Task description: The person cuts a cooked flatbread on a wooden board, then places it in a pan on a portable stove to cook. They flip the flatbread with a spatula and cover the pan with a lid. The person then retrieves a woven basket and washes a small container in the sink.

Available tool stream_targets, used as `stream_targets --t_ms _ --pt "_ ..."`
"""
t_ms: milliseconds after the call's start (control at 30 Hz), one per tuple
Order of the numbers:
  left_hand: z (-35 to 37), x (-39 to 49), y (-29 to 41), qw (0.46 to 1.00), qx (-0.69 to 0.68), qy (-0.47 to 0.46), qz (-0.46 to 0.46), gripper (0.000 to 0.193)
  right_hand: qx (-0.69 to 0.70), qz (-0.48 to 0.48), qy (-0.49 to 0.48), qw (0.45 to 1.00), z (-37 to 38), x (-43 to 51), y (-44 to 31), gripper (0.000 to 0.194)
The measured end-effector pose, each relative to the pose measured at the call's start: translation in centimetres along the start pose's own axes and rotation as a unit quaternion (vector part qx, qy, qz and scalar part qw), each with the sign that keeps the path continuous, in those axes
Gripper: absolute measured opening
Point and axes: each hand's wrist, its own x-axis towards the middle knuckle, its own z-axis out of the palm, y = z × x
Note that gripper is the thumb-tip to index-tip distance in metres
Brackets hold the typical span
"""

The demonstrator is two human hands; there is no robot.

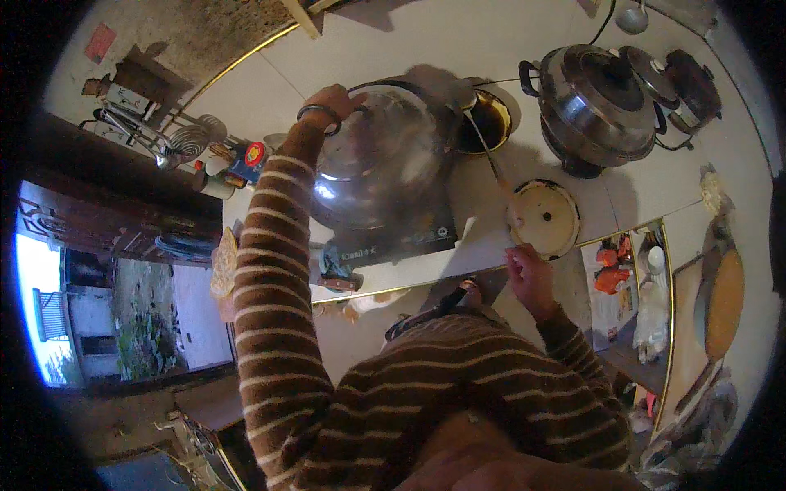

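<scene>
My left hand (pixel 328 104), with a dark bracelet at its wrist, grips the far left edge of a wide shiny metal vessel (pixel 387 159). I cannot tell whether this is a pan or its lid. Beneath it is a black induction cooker (pixel 405 245). On the right, my right hand (pixel 531 279) has curled fingers at the blurred end of a long-handled ladle (pixel 485 144). The ladle's head is at the rim of an enamel bowl (pixel 491 126) holding dark liquid. Nearer me lies a pale enamel lid (pixel 549 218) with a dark centre spot.
A large lidded steel pot (pixel 589 104) stands at the right, beside another dark pot (pixel 694 92). Jars and strainers (pixel 193 141) crowd the left back. Flatbread (pixel 225 261) lies left of my sleeve. The counter's gold edge (pixel 393 287) runs before me.
</scene>
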Motion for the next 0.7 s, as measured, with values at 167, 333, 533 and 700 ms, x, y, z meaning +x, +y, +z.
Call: stream_targets --t_ms 167,333,533,700 --pt "-0.9 0.0 3.7 0.997 -0.051 -0.061 -0.012 0.06 0.006 0.059 0.015 0.998 -3.0 1.1 3.3 0.015" --pt "-8.6 -3.6 5.3 0.991 0.068 -0.117 0.01 0.037 -0.003 0.019 0.071 0.997 -3.7 1.8 6.6 0.013" --pt "-16.0 -12.2 -4.5 0.944 0.287 -0.158 0.047 0.043 -0.044 0.022 0.054 0.997 -5.5 5.8 6.2 0.015" --pt "-12.1 -26.9 -22.8 0.916 0.38 -0.122 0.028 0.058 -0.103 0.029 -0.011 0.994 -2.8 8.0 6.3 0.028"
